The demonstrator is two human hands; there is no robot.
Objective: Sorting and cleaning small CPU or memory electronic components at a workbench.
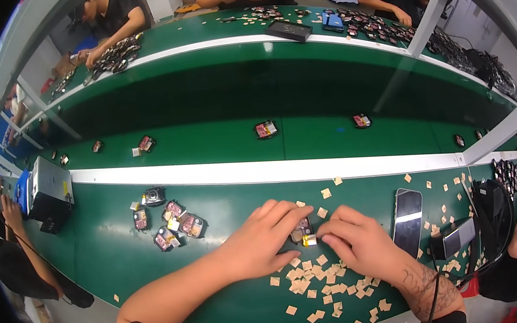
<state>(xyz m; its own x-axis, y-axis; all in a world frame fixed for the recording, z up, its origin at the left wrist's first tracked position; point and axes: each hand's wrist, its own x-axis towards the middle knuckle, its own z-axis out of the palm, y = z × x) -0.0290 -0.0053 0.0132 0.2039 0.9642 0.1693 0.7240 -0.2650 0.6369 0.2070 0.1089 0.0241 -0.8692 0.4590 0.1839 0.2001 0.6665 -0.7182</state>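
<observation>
On the green bench in front of me lies a small dark electronic unit [301,228] with a silver and yellow battery cell [309,240] at its near edge. My left hand [263,238] curves around the unit from the left, fingers over its far side and thumb nearer me. Against the right side of the cell, my right hand [355,238] has thumb and fingers pinched together. Whatever is between those fingertips is too small to make out. Many small tan square pieces [330,275] are scattered just below both hands.
Similar units [192,226] sit in a group to the left. A phone [408,220] and a dark box-shaped device [454,239] with a cable stand right. Beyond a white rail [260,171], a green belt [205,145] carries spaced units. Other people work around the line.
</observation>
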